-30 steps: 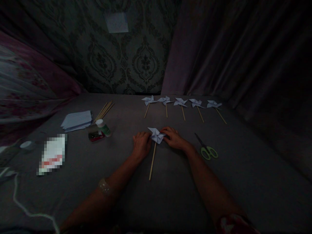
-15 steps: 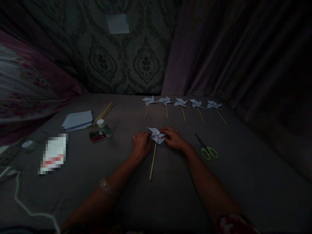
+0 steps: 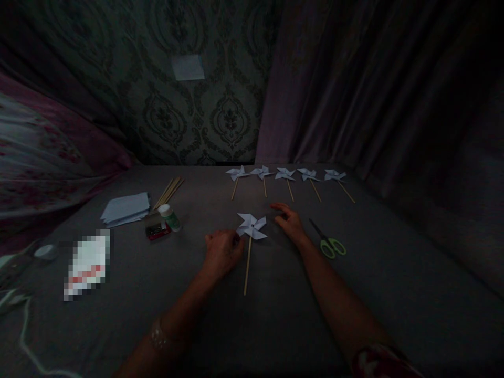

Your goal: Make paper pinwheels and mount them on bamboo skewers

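A white paper pinwheel (image 3: 258, 227) on a thin wooden stick (image 3: 248, 268) lies on the grey cloth in front of me, a small pin head at its centre. My left hand (image 3: 223, 251) rests close by its left blade, fingers loosely curled with a gap between thumb and forefinger; whether a fingertip touches the paper is unclear. To the right of the pinwheel, my right hand (image 3: 290, 223) is apart from it, fingers spread and holding nothing. Green-handled scissors (image 3: 333, 248) lie beyond that hand.
Several finished pinwheels (image 3: 285, 174) lie in a row at the back. Leftward are wooden sticks (image 3: 169, 193), a stack of white paper (image 3: 126, 207), a glue bottle (image 3: 170, 218), a small red box of pins (image 3: 157, 230) and a blurred-out packet (image 3: 88, 262). A white cable (image 3: 25, 336) runs at lower left.
My right hand has let go of the pinwheel and opened away to the right. My left hand has drawn back slightly toward me. The pinwheel's blades have turned; the view has tilted up.
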Tool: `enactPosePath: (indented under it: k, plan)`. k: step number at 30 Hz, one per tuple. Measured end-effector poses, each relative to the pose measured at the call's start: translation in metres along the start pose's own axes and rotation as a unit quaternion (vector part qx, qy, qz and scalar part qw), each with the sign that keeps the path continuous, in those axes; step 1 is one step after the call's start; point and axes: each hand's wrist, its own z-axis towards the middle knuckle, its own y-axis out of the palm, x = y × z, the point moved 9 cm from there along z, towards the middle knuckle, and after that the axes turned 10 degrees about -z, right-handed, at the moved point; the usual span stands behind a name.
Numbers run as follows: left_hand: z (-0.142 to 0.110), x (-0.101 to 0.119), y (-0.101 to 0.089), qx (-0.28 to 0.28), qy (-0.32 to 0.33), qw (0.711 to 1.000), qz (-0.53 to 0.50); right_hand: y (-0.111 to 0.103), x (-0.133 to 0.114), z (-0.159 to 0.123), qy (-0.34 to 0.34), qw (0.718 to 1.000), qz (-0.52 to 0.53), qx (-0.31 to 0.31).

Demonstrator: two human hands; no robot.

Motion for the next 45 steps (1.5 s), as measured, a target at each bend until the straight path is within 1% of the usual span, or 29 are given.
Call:
enactPosePath:
  k: [2, 4, 8, 12, 14, 18, 23, 26, 28, 30, 33, 37, 40, 42, 45]
  plan:
    - [-0.007, 0.005, 0.013, -0.072, 0.014, 0.997, 0.008, -0.001, 0.003, 0.0, 0.013, 1.0, 0.011, 0.018]
    - [-0.013, 0.007, 0.023, -0.11, 0.026, 0.993, 0.017, 0.001, 0.002, 0.0, 0.011, 1.0, 0.017, 0.018]
    - [-0.017, 0.008, 0.03, -0.126, 0.033, 0.991, 0.027, 0.005, -0.001, 0.0, -0.007, 1.0, 0.005, 0.002]
    - [-0.019, 0.007, 0.032, -0.143, 0.017, 0.989, 0.029, 0.007, -0.002, 0.001, -0.026, 1.0, -0.007, -0.007]
    - [-0.02, 0.008, 0.032, -0.142, 0.01, 0.989, 0.025, 0.008, -0.001, 0.002, -0.03, 0.999, -0.016, -0.003]
    - [-0.019, 0.011, 0.032, -0.126, 0.009, 0.992, 0.015, 0.006, 0.0, 0.004, -0.032, 0.999, -0.015, 0.025]
    - [-0.015, 0.005, 0.031, -0.118, -0.021, 0.993, 0.001, -0.004, 0.008, 0.005, 0.004, 0.997, 0.004, 0.082]
    - [-0.009, -0.001, 0.028, -0.111, -0.028, 0.992, -0.044, -0.012, 0.012, 0.004, 0.02, 0.992, 0.015, 0.123]
    - [-0.005, -0.007, 0.028, -0.103, -0.036, 0.989, -0.103, -0.018, 0.014, 0.003, 0.022, 0.987, 0.025, 0.155]
    - [-0.001, -0.011, 0.027, -0.086, -0.042, 0.979, -0.179, -0.024, 0.014, 0.002, 0.02, 0.981, 0.03, 0.189]
    - [0.005, -0.011, 0.021, -0.033, -0.035, 0.96, -0.276, -0.031, 0.01, 0.0, 0.006, 0.974, 0.03, 0.224]
    - [0.01, -0.011, 0.012, 0.042, -0.023, 0.928, -0.37, -0.035, 0.002, -0.004, -0.013, 0.969, 0.007, 0.247]
    - [0.012, -0.018, 0.01, 0.083, -0.035, 0.9, -0.427, -0.034, -0.004, -0.005, -0.023, 0.968, -0.021, 0.249]
    - [0.013, -0.023, 0.01, 0.098, -0.049, 0.887, -0.449, -0.033, -0.007, -0.004, -0.029, 0.968, -0.036, 0.248]
    - [0.015, -0.029, 0.012, 0.101, -0.067, 0.871, -0.476, -0.035, -0.016, -0.002, -0.042, 0.967, -0.056, 0.244]
